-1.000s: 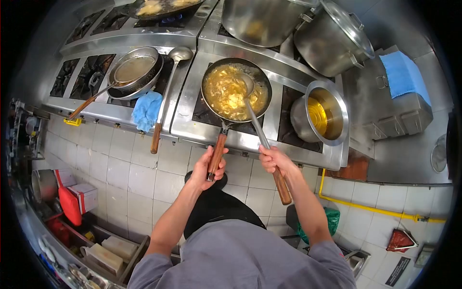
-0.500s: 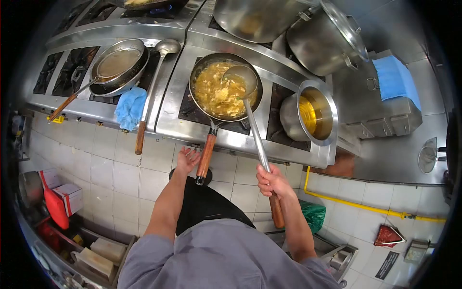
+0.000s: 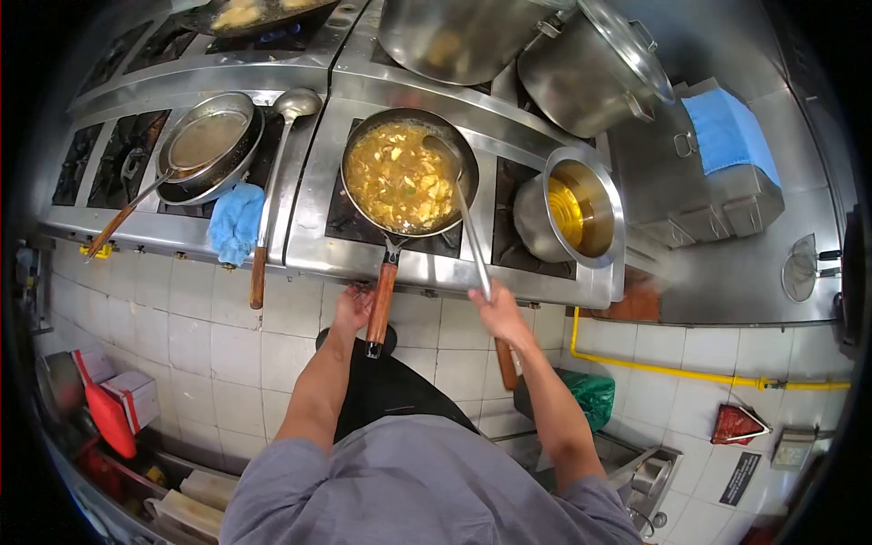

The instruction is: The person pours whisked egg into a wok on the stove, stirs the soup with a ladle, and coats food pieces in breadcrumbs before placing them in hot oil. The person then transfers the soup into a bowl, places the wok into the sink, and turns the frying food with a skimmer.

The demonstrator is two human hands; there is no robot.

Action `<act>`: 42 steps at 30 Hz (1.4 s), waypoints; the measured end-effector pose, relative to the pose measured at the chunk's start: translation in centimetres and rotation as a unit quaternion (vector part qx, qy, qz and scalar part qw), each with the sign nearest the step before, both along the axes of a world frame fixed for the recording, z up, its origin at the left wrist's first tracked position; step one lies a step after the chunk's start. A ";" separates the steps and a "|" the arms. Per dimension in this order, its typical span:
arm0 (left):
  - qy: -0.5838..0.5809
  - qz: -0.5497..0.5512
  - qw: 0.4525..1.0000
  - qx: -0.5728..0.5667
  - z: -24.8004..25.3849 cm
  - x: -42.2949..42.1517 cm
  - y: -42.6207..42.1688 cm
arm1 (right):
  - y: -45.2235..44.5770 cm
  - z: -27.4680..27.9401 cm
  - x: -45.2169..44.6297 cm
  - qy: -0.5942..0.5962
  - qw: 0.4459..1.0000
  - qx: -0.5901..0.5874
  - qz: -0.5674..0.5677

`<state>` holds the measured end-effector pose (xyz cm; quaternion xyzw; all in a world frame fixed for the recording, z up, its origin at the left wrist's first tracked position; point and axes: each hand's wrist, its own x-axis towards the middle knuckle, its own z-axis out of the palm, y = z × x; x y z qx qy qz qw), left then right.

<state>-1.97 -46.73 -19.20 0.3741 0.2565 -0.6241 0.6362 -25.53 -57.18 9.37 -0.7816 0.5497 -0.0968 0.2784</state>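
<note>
- Looking down from head height in a tiled kitchen, a person in a grey shirt (image 3: pixel 418 481) stands at a stainless-steel stove (image 3: pixel 309 250).
- The right hand (image 3: pixel 498 313) is closed around the long handle of a ladle (image 3: pixel 474 241); the wooden end of that handle extends below the hand, towards the person.
- The ladle slants up and left into a round frying pan (image 3: pixel 409 116), its bowl at the right side, partly sunk in the food.
- The pan sits over a burner at the middle of the stove, its wooden handle pointing at the person. Inside is a brownish liquid mixture (image 3: pixel 395 177) with pale yellow, egg-like pieces.
- The left hand (image 3: pixel 356 307) is at the stove's front edge, just left of the pan's handle, fingers bent; whether it grips anything cannot be told.
- Right of the pan, a wide-rimmed metal pot (image 3: pixel 538 218) holds clear golden liquid (image 3: pixel 565 211).
- Left of it lie a second ladle (image 3: pixel 272 182), a crumpled blue cloth (image 3: pixel 236 222), and a wooden-handled strainer (image 3: pixel 211 141) resting in a dark pan (image 3: pixel 191 192).
- Behind, two big stockpots (image 3: pixel 454 41) stand side by side; at the upper left, a blue flame (image 3: pixel 277 34) burns beneath another pan (image 3: pixel 272 20).
</note>
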 end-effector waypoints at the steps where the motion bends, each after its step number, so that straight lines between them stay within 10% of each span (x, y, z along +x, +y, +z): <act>1: 0.000 0.002 1.000 0.000 -0.2 0.1 0.0 | 1.0 1.4 1.0 -0.116 0.958 0.244 -0.093; 3: -0.025 -0.016 1.000 0.009 1.0 0.0 0.3 | 2.5 4.4 2.3 -0.292 0.758 0.550 -0.193; 7: -0.023 -0.015 1.000 0.015 1.5 0.0 0.4 | 3.7 4.9 1.9 -0.448 0.557 0.677 -0.172; 20: -0.015 -0.104 0.993 -0.044 -3.0 0.4 0.2 | 6.2 6.6 0.7 -0.337 0.800 0.468 -0.168; 42: -0.172 -0.189 0.965 -0.056 4.6 1.2 0.0 | 7.7 3.4 -1.4 -0.271 0.938 0.182 -0.112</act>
